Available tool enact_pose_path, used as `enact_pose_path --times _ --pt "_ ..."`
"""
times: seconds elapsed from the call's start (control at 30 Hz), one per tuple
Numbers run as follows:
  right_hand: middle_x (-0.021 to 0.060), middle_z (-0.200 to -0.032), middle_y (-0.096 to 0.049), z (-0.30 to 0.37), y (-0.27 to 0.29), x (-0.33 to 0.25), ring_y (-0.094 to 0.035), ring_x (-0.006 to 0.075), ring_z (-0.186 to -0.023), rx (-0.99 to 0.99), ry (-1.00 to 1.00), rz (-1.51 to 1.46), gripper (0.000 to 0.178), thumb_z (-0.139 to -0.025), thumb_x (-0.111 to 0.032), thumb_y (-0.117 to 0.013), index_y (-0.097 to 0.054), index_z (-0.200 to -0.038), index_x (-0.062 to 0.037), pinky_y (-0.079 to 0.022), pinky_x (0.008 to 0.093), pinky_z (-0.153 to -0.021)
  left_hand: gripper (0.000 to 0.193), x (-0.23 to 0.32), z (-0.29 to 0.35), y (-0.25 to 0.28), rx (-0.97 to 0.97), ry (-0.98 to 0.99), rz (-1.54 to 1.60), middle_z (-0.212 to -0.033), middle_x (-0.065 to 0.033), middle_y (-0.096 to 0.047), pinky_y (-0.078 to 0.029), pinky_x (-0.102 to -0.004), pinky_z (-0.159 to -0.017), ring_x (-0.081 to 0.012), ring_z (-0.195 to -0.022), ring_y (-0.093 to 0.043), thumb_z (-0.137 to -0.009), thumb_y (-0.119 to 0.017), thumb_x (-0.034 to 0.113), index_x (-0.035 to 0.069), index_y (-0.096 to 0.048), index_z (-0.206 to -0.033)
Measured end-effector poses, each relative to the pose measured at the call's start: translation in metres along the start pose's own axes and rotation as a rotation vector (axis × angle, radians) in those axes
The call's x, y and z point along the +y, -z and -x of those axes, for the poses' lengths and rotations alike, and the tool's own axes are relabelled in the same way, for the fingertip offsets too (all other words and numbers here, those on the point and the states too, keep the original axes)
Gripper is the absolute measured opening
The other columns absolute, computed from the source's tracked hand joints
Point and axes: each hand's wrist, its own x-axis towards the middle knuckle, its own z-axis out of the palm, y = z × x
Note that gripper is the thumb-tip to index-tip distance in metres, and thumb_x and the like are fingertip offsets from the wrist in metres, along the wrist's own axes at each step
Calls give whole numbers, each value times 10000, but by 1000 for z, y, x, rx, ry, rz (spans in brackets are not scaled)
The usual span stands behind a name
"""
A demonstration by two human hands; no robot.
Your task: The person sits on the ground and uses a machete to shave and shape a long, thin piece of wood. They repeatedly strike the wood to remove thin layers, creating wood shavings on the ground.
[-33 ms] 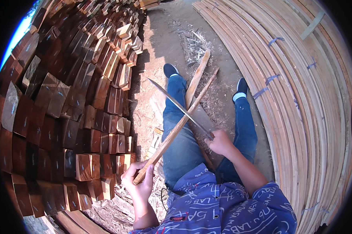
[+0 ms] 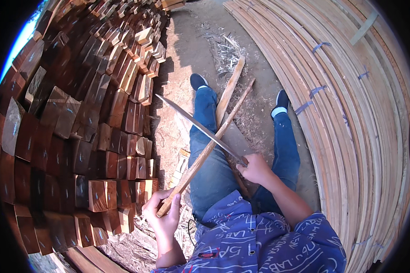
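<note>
My left hand (image 2: 164,216) grips the near end of a long, narrow wooden stick (image 2: 197,164), with the thumb along it. The stick slants up and to the right, over my left thigh and between my legs. In my right hand (image 2: 257,169) is the handle of a machete (image 2: 186,115). Its long straight blade lies crosswise over the stick near the middle, the tip pointing far left. Whether the edge bites into the wood cannot be made out. Beyond the crossing, a wider board (image 2: 230,88) slants along the ground beside my left leg.
A tall stack of dark, sawn timber ends (image 2: 82,136) rises on the left. Long pale planks (image 2: 332,91) tied with blue straps fill the right side. Wood shavings (image 2: 230,50) litter the ground ahead and beside my left hip. My legs (image 2: 284,150) stretch forward.
The machete has slid slightly to the left across the stick, its tip now farther left and a little lower. My left hand and the stick have barely shifted.
</note>
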Motion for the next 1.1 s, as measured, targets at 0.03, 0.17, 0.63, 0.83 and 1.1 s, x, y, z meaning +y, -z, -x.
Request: enact_pose_path --times 0.03,0.17,0.63,0.83,1.1 --pt "234 -813 -675 10 3 -15 -660 417 -802 -42 25 19 201 -798 -207 -686 -708 -854 -16 -514 476 -728 108 -1 2 -1 2 -29 -16 -767 -111 -661 -561 -244 -511 -114 -638 -643 -846 -717 0 -61 -629 -851" --pt "211 -768 -672 -10 -5 -8 -649 423 -774 35 147 121 174 -752 -195 -660 -685 -776 -24 -513 491 -724 82 -1 -1 -3 25 33 36 -805 -125 -661 -583 -250 -519 -125 -654 -648 -861 -686 -19 -66 -619 -851" --pt "246 -815 -670 -42 7 44 -657 418 -827 81 -57 131 214 -803 -199 -630 -700 -853 -2 -513 495 -761 105 -2 -11 -1 47 64 9 -778 -106 -646 -567 -250 -502 -126 -620 -640 -864 -697 24 -58 -634 -846" --pt "208 -777 -675 -10 20 -2 -658 408 -777 16 128 133 207 -777 -228 -677 -694 -806 -23 -522 484 -735 138 4 -6 -10 41 -81 15 -839 -165 -675 -568 -245 -488 -140 -628 -647 -870 -700 60 -68 -648 -871" --pt "211 -756 -676 -80 41 94 -671 386 -755 10 -189 -67 211 -758 -199 -664 -717 -829 -7 -522 451 -689 200 31 -6 -12 -78 -62 -11 -829 -210 -715 -545 -293 -700 -240 -764 -719 -779 -769 116 -47 -662 -822"
